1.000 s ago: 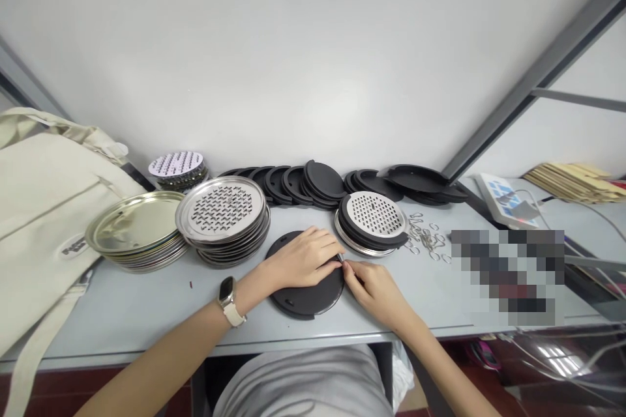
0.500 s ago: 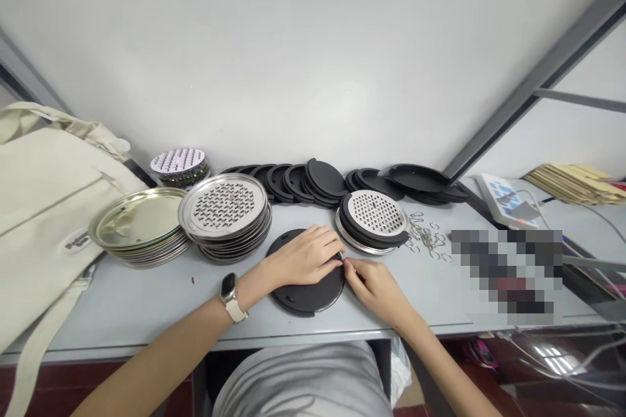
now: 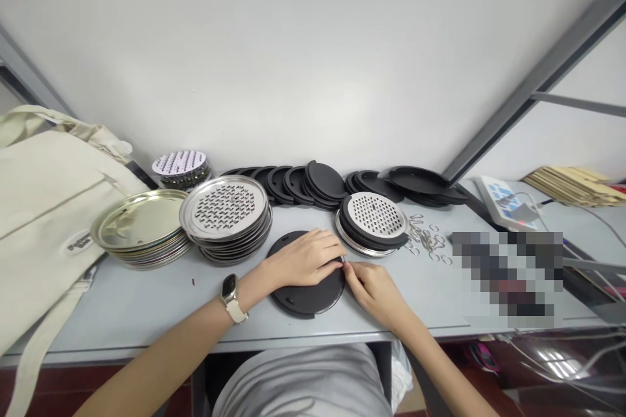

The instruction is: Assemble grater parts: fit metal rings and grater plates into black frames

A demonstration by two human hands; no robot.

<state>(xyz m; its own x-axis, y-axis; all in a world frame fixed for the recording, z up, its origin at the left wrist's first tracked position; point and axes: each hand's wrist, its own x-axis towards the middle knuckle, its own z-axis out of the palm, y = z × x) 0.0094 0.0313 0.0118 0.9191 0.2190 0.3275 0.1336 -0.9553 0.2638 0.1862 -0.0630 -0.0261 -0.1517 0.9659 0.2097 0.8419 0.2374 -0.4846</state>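
My left hand [image 3: 303, 258] rests on a round black plastic disc [image 3: 313, 300], fingers curled towards its right edge, holding it on the table. My right hand [image 3: 372, 291] meets the disc's edge there, its fingertips pinching a small metal piece [image 3: 343, 261] against the left fingers. The fingers hide most of that piece, so its exact form cannot be seen. Just beyond the hands stands a steel grater plate in a black ring [image 3: 374, 214], resting on a metal plate.
A pale grey table [image 3: 137, 293] carries stacked perforated steel plates [image 3: 225, 212], brass-toned metal trays [image 3: 139, 220], a row of black discs [image 3: 325, 181], and loose metal rings [image 3: 425, 239]. A cream canvas bag [image 3: 49, 208] lies at the left. A blurred patch [image 3: 508, 277] covers the right.
The view has shifted slightly. My hands stay at the disc's edge, with the right fingertips still pinching the small metal piece. Nothing has been let go.
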